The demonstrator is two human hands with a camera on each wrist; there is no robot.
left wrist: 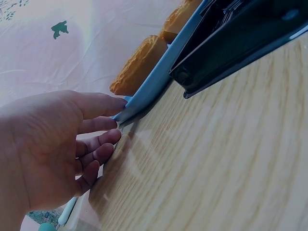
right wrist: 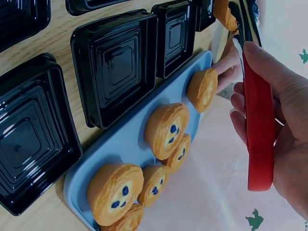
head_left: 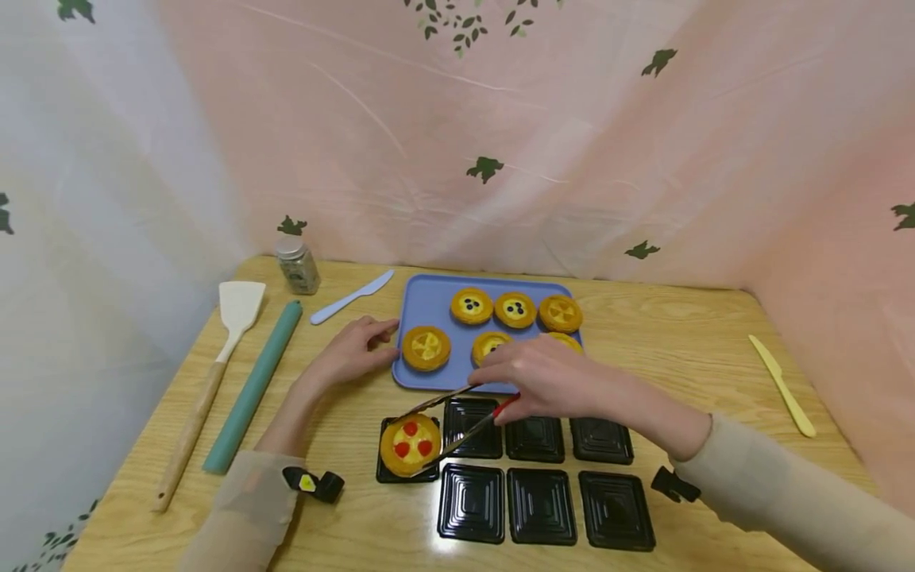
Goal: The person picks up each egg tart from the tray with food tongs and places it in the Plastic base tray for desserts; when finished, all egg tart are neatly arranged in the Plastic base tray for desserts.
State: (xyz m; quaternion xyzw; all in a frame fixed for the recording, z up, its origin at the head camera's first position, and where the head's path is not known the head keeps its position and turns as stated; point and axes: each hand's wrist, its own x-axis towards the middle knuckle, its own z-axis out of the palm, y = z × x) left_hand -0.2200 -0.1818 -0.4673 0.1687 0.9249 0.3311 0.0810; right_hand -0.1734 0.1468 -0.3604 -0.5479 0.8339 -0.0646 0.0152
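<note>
My right hand grips a pair of tongs with a red handle. The tong arms reach down to the left, one on each side of a tart with red toppings. That tart is at the leftmost black square plastic tray, overlapping most of it in the head view. My left hand touches the left edge of a blue tray, its fingertips right at the rim. Several tarts lie on this tray, among them a yellow-topped one and a tart with dark blue dots.
More black square trays stand in two rows before the blue tray. At left lie a spatula, a teal rolling pin and a pale blue knife, with a glass jar behind. A yellow knife lies far right.
</note>
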